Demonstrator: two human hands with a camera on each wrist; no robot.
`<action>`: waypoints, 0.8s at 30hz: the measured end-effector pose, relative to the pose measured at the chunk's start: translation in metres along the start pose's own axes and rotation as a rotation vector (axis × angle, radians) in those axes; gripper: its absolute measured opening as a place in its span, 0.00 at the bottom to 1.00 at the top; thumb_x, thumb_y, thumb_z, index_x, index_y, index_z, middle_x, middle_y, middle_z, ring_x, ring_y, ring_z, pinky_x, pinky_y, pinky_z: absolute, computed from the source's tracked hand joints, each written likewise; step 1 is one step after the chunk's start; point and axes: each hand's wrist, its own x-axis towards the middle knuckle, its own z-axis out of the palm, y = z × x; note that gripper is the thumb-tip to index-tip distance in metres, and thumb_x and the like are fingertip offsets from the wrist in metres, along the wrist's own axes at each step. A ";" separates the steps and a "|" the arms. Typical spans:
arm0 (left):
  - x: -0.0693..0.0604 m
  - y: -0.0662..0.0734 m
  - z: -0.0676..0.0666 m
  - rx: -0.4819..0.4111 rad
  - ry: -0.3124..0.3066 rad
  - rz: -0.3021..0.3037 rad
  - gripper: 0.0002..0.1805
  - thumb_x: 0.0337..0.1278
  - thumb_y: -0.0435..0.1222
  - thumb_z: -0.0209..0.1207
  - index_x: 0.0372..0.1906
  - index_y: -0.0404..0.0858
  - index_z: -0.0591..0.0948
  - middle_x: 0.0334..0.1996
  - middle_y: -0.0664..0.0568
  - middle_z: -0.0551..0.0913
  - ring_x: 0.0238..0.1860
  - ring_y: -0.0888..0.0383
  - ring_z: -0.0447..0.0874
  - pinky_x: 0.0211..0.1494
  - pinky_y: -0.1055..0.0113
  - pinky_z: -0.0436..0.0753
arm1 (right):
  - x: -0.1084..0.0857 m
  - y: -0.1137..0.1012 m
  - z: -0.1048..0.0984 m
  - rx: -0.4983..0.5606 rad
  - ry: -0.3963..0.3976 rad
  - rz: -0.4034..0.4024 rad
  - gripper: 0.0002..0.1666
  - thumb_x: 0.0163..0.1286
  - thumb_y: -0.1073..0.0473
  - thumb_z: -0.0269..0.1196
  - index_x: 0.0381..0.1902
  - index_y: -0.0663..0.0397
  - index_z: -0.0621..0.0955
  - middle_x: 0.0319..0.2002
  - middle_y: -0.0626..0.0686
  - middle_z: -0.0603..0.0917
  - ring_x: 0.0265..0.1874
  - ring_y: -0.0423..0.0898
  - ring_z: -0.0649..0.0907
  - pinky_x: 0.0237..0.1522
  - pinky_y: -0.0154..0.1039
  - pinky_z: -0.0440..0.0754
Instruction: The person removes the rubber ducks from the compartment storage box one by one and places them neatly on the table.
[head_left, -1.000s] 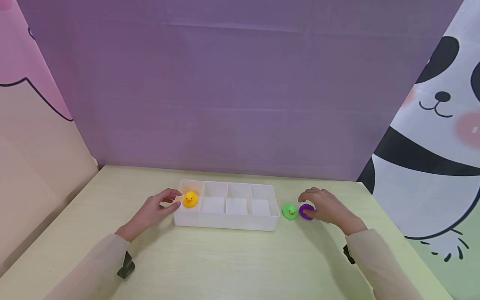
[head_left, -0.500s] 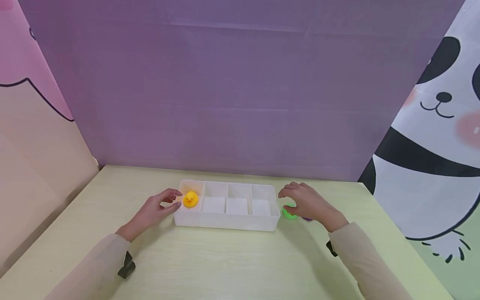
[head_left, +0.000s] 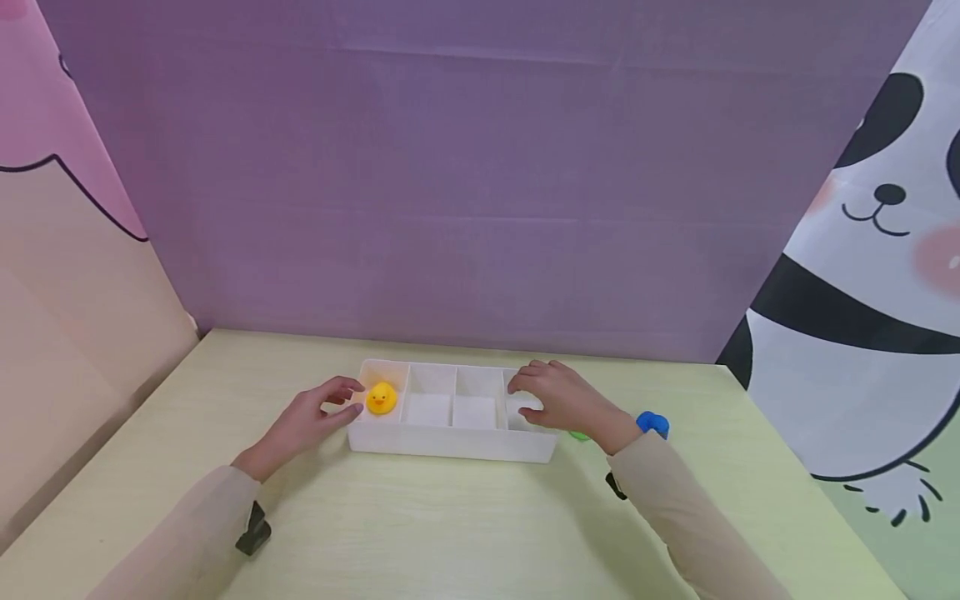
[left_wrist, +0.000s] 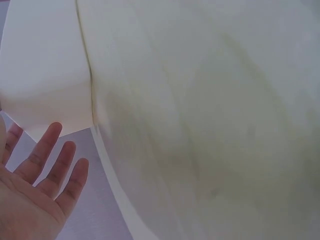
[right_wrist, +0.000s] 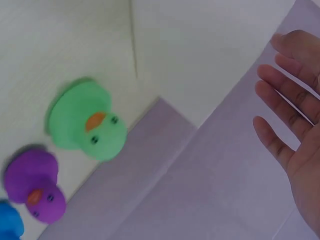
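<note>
A white box (head_left: 450,442) with a row of compartments stands on the table. In its leftmost compartment sits a yellow rubber duck (head_left: 381,398). My left hand (head_left: 311,418) is at the box's left end, its fingers relaxed and holding nothing; in the left wrist view the fingers spread by the box corner. Over the rightmost compartment hovers my right hand (head_left: 562,398), thumb and fingers apart with nothing between them. To the right of the box are a green duck (right_wrist: 85,117), a purple duck (right_wrist: 37,182) and a blue duck (head_left: 652,423); the right arm mostly hides them in the head view.
The pale wooden table (head_left: 420,525) ends at a purple backdrop (head_left: 465,192) behind the box. A panda picture (head_left: 870,275) is on the right side. Each sleeve has a dark device (head_left: 253,529) at the wrist.
My right hand has moved left from beside the purple duck, past the green duck, to above the box's right end. The blue duck has come into view. My left hand has stayed put.
</note>
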 end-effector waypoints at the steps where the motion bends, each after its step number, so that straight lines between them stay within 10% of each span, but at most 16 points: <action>1: 0.000 0.000 0.000 0.000 -0.001 -0.002 0.18 0.57 0.48 0.57 0.51 0.46 0.74 0.47 0.44 0.80 0.50 0.47 0.76 0.49 0.55 0.80 | 0.004 -0.002 0.001 -0.005 0.000 -0.010 0.15 0.53 0.60 0.67 0.40 0.51 0.80 0.39 0.46 0.82 0.41 0.45 0.79 0.46 0.45 0.76; 24: -0.001 0.003 0.000 -0.006 -0.006 -0.020 0.19 0.57 0.48 0.57 0.51 0.46 0.74 0.48 0.43 0.80 0.51 0.46 0.76 0.50 0.53 0.79 | 0.085 -0.044 0.016 -0.005 -0.058 -0.077 0.14 0.58 0.55 0.64 0.43 0.47 0.79 0.43 0.45 0.81 0.46 0.45 0.77 0.54 0.46 0.73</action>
